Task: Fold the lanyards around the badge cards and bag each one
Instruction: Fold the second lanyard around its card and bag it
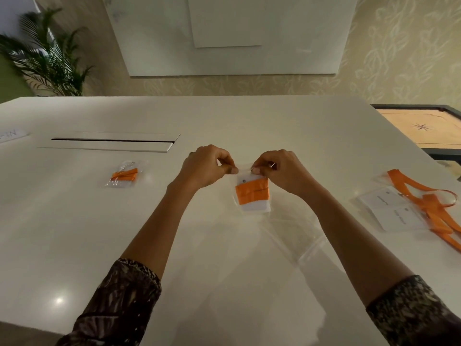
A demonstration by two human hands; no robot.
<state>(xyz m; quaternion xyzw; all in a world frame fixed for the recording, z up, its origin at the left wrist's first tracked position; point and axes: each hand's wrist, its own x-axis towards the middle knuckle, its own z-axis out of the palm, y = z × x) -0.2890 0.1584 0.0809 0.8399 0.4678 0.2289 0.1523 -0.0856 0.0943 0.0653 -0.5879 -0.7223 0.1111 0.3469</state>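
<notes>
We see the left hand (207, 168) and the right hand (282, 171) raised just above the table (224, 121), each with thumb and forefinger curled in a pinch on the top edge of a small clear bag (245, 173). The other fingers are tucked in. The bag hangs between the two hands, and inside it sits a white badge card (255, 208) with an orange lanyard (252, 193) folded around its middle. Under the right forearm we make out some clear plastic (299, 240) lying flat on the table. Well off to the left lies a filled bag (124, 174) with an orange bundle inside. To the right lie loose white cards (391, 208), with unfolded orange straps (434, 203) trailing from them. Beyond the left hand is a long slot cover (109, 142) set in the tabletop.
</notes>
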